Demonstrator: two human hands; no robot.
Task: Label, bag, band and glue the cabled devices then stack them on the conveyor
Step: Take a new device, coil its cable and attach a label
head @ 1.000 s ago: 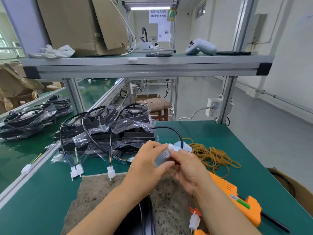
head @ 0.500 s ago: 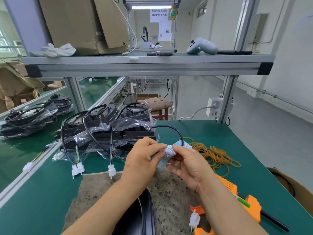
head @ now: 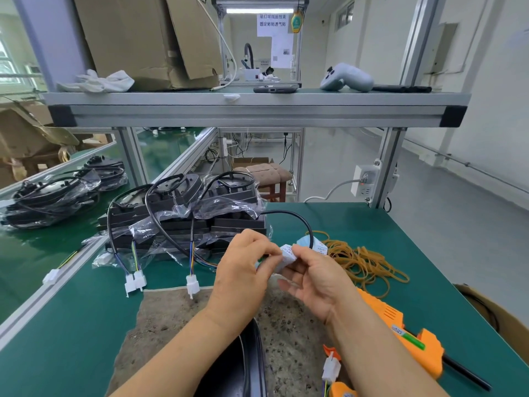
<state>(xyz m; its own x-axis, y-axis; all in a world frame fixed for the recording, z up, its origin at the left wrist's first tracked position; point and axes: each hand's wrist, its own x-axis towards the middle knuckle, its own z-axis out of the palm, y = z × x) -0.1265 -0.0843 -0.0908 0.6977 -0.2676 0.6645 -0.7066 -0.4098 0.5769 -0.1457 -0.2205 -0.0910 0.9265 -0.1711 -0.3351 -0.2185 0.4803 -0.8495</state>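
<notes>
- Left hand (head: pixel 243 272) and right hand (head: pixel 319 282) meet above the table, both on one small white label strip (head: pixel 287 257).
- Left: thumb and forefinger tips pinched tight on the strip's left edge, other fingers curled in behind.
- Right: thumb on top and forefinger under, pinching the strip's right side. Remaining fingers are loosely bent below it and hold nothing else.
- The strip is bent between the two pinches. It carries print too small to read.
- Blue-and-white sheet (head: pixel 313 245) sits just behind the grip; can't tell if it's joined to the strip.
- Black cable (head: pixel 297 220) arcs from the device stack down behind the right fingertips, end hidden.
- Stack of bagged devices (head: pixel 186 222) lies beyond the grip and to its left, on the green table (head: pixel 423 242). Its leads hang forward, ending in white connectors (head: pixel 192 285).
- Rubber bands (head: pixel 365 263) are piled just right of the grip, on the table.
- Orange glue gun (head: pixel 406 333) lies right of and nearer than the grip, alongside the right forearm.
- Brown mat (head: pixel 171 325) is under the grip. A black device (head: pixel 237 368) lies on it between the forearms, mostly hidden.
- Conveyor (head: pixel 34 253) runs far left of the grip, carrying more bagged units (head: pixel 51 199).
</notes>
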